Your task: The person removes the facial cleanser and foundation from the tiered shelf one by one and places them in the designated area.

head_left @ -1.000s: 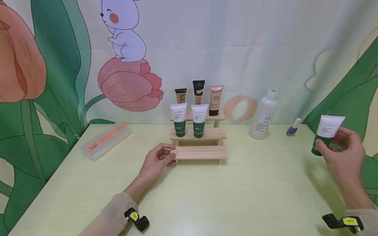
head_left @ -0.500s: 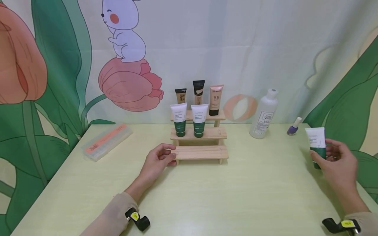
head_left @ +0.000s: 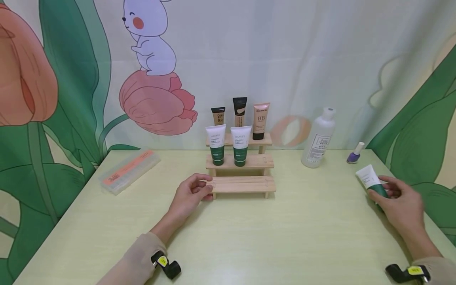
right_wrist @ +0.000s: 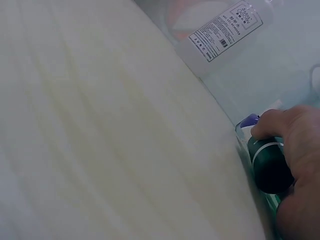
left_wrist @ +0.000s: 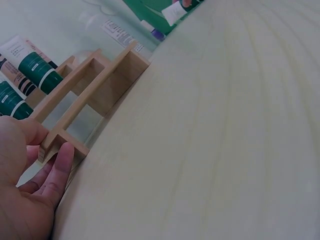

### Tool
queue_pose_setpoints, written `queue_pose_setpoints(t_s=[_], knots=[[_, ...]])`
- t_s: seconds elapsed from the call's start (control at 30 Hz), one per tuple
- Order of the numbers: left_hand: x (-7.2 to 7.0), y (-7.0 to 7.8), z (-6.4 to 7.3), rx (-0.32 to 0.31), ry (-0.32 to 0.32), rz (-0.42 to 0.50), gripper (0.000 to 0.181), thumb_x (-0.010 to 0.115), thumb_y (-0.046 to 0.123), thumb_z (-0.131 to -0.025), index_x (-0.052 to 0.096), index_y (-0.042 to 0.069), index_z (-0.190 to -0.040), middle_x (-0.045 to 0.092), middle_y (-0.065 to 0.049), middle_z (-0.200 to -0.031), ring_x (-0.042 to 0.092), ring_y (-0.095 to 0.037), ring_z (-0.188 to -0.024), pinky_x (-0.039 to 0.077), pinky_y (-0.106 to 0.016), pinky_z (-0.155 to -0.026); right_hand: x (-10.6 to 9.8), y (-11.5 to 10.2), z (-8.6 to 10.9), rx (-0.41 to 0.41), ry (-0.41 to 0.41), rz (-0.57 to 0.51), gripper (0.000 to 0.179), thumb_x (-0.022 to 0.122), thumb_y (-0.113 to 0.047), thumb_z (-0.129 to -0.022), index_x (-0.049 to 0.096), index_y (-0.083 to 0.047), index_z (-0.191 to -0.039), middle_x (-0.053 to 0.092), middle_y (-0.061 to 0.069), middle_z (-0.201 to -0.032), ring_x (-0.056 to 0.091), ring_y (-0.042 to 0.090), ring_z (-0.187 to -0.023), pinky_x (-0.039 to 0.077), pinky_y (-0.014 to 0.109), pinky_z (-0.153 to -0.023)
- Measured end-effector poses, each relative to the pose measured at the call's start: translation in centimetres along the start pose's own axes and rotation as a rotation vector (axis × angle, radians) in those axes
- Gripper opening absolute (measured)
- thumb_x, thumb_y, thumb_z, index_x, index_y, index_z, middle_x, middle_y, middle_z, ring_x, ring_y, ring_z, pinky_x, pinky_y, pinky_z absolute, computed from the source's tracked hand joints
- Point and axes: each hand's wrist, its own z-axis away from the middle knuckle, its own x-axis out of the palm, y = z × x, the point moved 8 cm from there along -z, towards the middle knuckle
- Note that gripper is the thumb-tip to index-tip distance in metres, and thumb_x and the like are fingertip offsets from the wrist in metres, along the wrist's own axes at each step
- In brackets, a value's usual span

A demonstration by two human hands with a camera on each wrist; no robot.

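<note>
Two hands, one tube, one wooden rack

Right hand (head_left: 400, 204) curls its fingers round a soft white tube (head_left: 370, 181) with a dark green cap end, tilted low at the table's (head_left: 285, 237) right edge; the palm hides the cap from the head view. Beyond stand a small purple bottle (head_left: 354, 153) and a clear plastic bottle (head_left: 318, 137). Left hand (head_left: 190, 196) rests relaxed, fingers touching the left end of a pale stepped wooden rack (head_left: 240, 184) bearing upright tubes. Label print is unreadable.
</note>
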Motion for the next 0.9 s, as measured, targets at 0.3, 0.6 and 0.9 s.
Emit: queue_pose_setpoints(t_s=[0.3,0.6,0.9], knots=[[-0.05,-0.08,-0.07,0.008,-0.001,-0.004,0.025,0.073,0.004,-0.107,0.072,0.007,-0.132,0.067,-0.016,-0.111,0.074,-0.023,-0.095,0.071,-0.031,-0.086,0.24,-0.07,0.24,0.000,-0.019,0.007,0.059,0.085,-0.031,-0.101,0.066,0.001,-0.146,0.059,-0.021,-0.105,0.052,-0.001,-0.091,0.045,0.004,-0.069],[-0.12,0.00,-0.04,0.014,-0.002,-0.005,0.026,0.073,0.004,-0.107,0.072,0.007,-0.133,0.068,-0.016,-0.111,0.074,-0.023,-0.095,0.070,-0.030,-0.087,0.37,0.38,0.04,0.010,-0.003,-0.004,0.060,0.086,-0.032,-0.100,0.066,0.002,-0.146,0.055,-0.032,-0.103,0.052,-0.008,-0.092,0.044,0.003,-0.072],[-0.08,0.13,-0.03,0.038,-0.017,-0.002,0.025,0.073,0.004,-0.107,0.072,0.005,-0.132,0.069,-0.017,-0.110,0.076,-0.023,-0.094,0.071,-0.030,-0.087,0.14,0.49,0.02,0.051,0.019,0.059,0.063,0.082,-0.034,-0.102,0.063,0.001,-0.151,0.065,0.004,-0.122,0.046,-0.012,-0.091,0.041,0.006,-0.072]])
